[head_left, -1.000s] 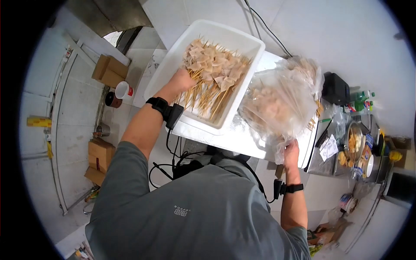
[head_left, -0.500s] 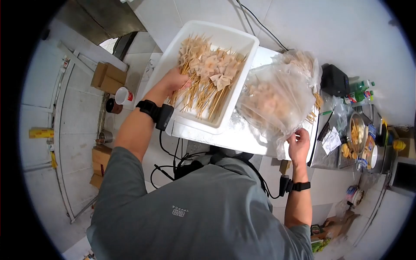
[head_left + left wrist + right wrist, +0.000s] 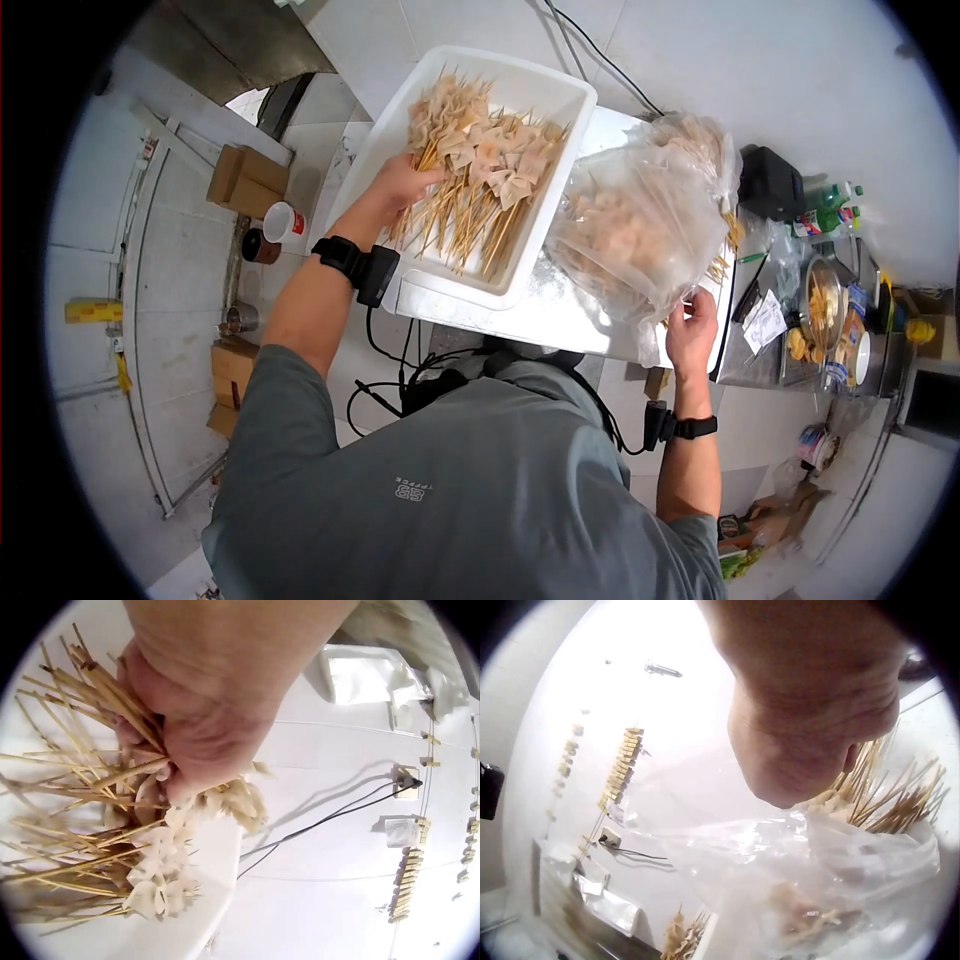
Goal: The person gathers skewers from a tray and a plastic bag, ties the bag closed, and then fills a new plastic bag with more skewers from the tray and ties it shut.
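I have the left hand (image 3: 405, 185) curled round a cluster of thin tan wooden sticks, part of the bamboo skewers threaded with pale pinkish, thin folded pieces (image 3: 445, 110). Those pieces lie just beyond that grip, the stick ends running back beneath and beside it. More of the same skewers spread to the right of the grip. All of this is inside a deep white rectangular plastic tub (image 3: 540, 85), whose left wall stands just outside the hand.

My right hand (image 3: 692, 335) sits well apart, its fingers bent in at the near edge of a cloudy clear plastic bag (image 3: 625, 245). The fingertips are hidden from the right wrist camera, so I cannot tell whether they pinch the film. The bag bulges away to the left of that hand, with pale pieces showing through it; beyond the hand, loose tan sticks (image 3: 907, 806) poke out past the plastic.

Tub and bag rest on a white table (image 3: 560, 320), its bare front strip lying between the two hands. Right of the right hand I see a creased white paper (image 3: 763, 322) and, further out, a round metal bowl (image 3: 822, 300). A black box (image 3: 770, 185) stands beyond them.
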`<state>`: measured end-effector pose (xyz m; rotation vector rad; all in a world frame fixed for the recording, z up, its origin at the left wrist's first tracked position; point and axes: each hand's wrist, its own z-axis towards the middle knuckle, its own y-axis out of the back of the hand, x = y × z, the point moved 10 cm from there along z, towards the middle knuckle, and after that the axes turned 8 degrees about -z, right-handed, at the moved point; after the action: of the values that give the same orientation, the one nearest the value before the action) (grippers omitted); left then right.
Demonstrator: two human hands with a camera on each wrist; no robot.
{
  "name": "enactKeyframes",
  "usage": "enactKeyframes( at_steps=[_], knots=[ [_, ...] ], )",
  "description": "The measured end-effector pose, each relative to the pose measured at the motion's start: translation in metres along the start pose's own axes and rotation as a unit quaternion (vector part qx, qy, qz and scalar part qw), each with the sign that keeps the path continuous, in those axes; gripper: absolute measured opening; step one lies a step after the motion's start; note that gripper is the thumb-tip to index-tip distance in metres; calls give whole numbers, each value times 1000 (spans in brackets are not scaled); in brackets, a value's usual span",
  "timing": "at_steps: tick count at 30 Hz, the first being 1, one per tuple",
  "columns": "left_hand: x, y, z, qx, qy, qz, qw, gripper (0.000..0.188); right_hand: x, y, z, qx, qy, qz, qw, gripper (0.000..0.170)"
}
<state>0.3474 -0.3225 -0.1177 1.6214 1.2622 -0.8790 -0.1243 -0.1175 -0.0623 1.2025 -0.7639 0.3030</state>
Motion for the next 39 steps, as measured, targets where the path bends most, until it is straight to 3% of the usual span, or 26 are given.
enactKeyframes(
  at_steps=[2, 4, 10, 12, 14, 15, 18, 19, 22, 27, 29, 31, 33, 34, 35, 36, 37, 39],
  knots=[
    [0, 0, -2, 1, -1, -5, 1000, 32, 0, -2, 0, 11, -9, 5, 1000, 22],
    [-7, 5, -3, -42, -59, 42, 997, 29, -5, -6, 0, 15, -9, 11, 1000, 22],
    [9, 3, 3, -26, -60, -17, 998, 21, 2, -11, 0, 23, 5, 19, 1000, 22],
    [-15, -1, -23, -43, -47, -28, 998, 20, 12, -7, 0, 15, 19, 16, 1000, 21],
    [-21, 3, -30, -60, -36, -39, 997, 19, 17, 6, 0, -37, 1, 18, 999, 22],
    [-13, 1, -27, -31, -21, -111, 993, 18, 21, 7, 0, -38, 1, 19, 999, 22],
    [-12, -8, -27, 12, -15, -227, 974, 17, 58, 34, -4, -137, 77, 95, 983, 30],
    [-14, -13, -30, 28, -21, -270, 962, 18, 73, 36, -5, -139, 78, 96, 983, 30],
    [-27, -29, -41, 57, -17, -357, 932, 18, 137, 33, -14, -117, 200, 136, 963, 31],
    [-29, -35, -50, 93, -26, -378, 921, 16, 210, 31, -42, -124, 316, 176, 924, 33],
    [-40, -41, -60, 101, -20, -391, 914, 14, 239, 23, -54, -81, 382, 219, 894, 35],
    [-60, -44, -75, 75, -49, -419, 904, 12, 248, -8, -50, -17, 298, 263, 917, 35],
    [-67, -48, -79, 60, -100, -399, 910, 10, 237, -74, -38, 103, 135, 345, 923, 32],
    [-76, -48, -83, 45, -146, -377, 914, 10, 239, -95, -35, 99, 141, 347, 922, 32],
    [-83, -55, -87, 47, -155, -376, 913, 10, 216, -142, -30, 166, -35, 458, 872, 30],
    [-93, -57, -92, 20, -185, -362, 913, 11, 206, -181, -38, 228, -208, 547, 778, 29],
    [-104, -58, -98, -8, -217, -348, 912, 13, 206, -197, -39, 232, -265, 585, 730, 31],
    [-115, -64, -107, -36, -231, -306, 923, 16, 219, -216, -38, 262, -293, 654, 646, 33]
  ],
)
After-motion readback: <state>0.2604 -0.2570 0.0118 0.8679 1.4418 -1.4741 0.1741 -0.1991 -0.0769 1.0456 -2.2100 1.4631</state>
